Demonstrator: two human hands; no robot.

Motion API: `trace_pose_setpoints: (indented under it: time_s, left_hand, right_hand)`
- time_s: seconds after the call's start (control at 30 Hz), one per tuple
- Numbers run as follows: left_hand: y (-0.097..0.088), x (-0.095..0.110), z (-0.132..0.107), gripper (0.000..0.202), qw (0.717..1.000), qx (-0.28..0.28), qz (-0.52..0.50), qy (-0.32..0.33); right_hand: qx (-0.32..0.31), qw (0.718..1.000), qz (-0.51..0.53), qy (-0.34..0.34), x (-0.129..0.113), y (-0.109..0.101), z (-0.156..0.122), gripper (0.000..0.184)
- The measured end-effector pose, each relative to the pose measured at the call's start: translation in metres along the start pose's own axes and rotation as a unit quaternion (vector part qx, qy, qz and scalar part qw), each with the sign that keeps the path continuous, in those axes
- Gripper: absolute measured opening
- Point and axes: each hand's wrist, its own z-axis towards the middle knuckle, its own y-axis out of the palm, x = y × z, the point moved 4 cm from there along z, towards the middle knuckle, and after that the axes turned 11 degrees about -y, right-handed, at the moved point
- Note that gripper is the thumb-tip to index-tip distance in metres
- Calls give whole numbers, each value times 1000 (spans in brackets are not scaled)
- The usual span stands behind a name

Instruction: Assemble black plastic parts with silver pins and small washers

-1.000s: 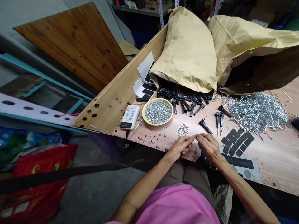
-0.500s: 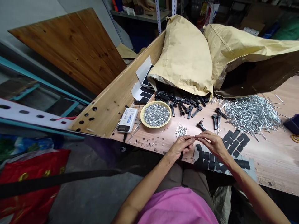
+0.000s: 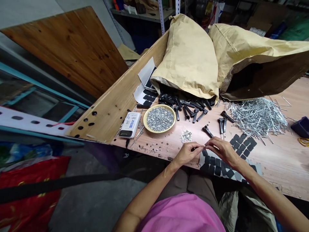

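My left hand [image 3: 187, 153] and my right hand [image 3: 222, 149] meet fingertip to fingertip at the near edge of the wooden table [image 3: 285, 158]. Both are pinched closed around a small dark part between them, too small to name. Just beyond the fingers lies a little heap of silver washers [image 3: 185, 136]. Under my right hand sits a sheet of black adhesive pads [image 3: 217, 162]. A single black plastic piece [image 3: 207, 131] lies a little further out.
A yellow bowl of small metal nuts [image 3: 159, 118] stands beside a white power bank [image 3: 130, 124]. Black plastic pieces [image 3: 188, 106] spill from a tan paper sack [image 3: 190, 58]. A pile of metal pins [image 3: 258, 116] lies to the right, with a blue tray [image 3: 303, 127] at the edge.
The view has shifted slightly. My hands stay together at the table edge, fingertips still pinched around the small part.
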Motion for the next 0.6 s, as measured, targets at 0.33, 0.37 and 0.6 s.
trace_pose_setpoints:
  time_s: [0.33,0.37,0.6]
  left_hand:
    - [17,4,-8,18,990,46,114,68]
    - [18,4,-8,18,990,50,113,68]
    - [21,-4,4,22,968,56,-237,-54]
  right_hand:
    - [-25,977,-211,-8,2,17,-8,51]
    - [-31,979,-201,24,5,16,-8,53]
    - [69,961,53,263,13,3,-28,49]
